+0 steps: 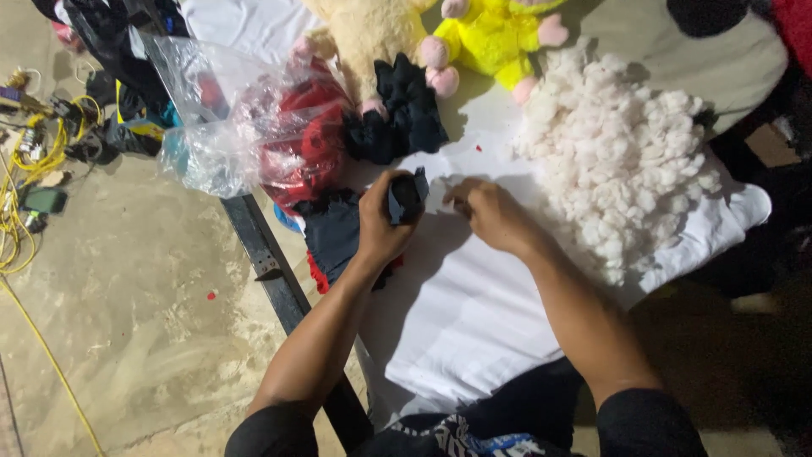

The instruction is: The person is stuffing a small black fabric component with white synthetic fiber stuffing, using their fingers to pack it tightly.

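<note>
A small dark fabric piece [407, 196] is gripped in the left hand [381, 222], over the white sheet [474, 313]. The right hand [489, 213] is curled just right of it, fingertips pinched on something too small to tell. White stuffing [613, 161] is heaped far right.

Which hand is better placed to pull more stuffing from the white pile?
Right, most likely. The right hand lies on the white cloth beside the stuffing pile and looks empty. The left hand grips a dark fabric piece, farther from the pile.
</note>
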